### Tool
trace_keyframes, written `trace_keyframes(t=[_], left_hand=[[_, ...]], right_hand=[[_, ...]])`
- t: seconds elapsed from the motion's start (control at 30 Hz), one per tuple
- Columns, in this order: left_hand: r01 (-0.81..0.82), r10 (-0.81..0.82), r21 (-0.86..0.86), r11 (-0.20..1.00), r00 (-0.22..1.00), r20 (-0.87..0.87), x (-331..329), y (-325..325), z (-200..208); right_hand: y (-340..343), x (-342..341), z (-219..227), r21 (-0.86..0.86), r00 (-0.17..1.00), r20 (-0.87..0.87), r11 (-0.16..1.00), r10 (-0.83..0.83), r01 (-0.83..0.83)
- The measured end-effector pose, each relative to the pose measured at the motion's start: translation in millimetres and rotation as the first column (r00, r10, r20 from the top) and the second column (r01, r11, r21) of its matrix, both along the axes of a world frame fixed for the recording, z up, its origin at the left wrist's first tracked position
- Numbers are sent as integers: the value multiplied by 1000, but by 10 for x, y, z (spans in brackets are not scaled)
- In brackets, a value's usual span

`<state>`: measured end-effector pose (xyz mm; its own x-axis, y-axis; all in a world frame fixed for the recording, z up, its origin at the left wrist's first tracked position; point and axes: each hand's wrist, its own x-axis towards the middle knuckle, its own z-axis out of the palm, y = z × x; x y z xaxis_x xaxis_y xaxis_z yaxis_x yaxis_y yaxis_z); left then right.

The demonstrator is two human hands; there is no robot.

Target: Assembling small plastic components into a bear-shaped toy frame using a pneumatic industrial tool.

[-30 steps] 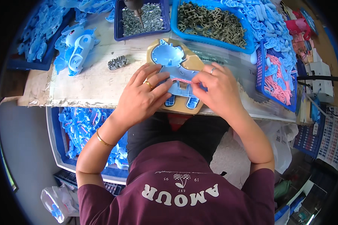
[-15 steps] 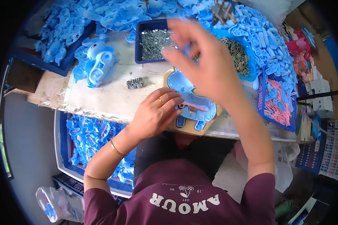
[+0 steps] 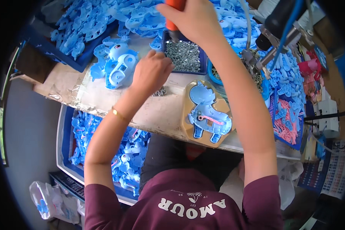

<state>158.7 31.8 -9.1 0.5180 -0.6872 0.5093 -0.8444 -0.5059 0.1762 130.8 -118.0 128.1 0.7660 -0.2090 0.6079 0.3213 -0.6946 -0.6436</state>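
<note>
My right hand is closed around an orange power screwdriver, its dark metal end pointing down over the dark blue tray of small silver screws. Just left of that tray, my left hand is curled shut; whatever its fingers hold, if anything, is hidden. A light blue animal-shaped toy half lies hollow side up in a tan fixture near the front edge. Inside it sits a pink strip. A small pile of metal pieces is partly behind my left wrist.
Assembled-looking blue toy parts stand left of my left hand. Blue parts are heaped across the back. A black tool on a metal arm hangs at right. A blue basket holds pink strips; a large bin sits below the table's left.
My right hand has risen toward the back and now grips the screwdriver. My left hand has left the toy half and moved up beside the screw tray. The view has shifted.
</note>
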Motion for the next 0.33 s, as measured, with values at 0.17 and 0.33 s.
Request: trace_keyframes(t=[0.17,0.33], left_hand=[[-16,58,451,892,995,-79,299,-461,77],[-3,158,548,836,959,-236,394,-721,23]], right_hand=[[13,-518,-181,108,999,2,993,-36,36],[-27,-719,-190,64,999,-42,998,-25,28]])
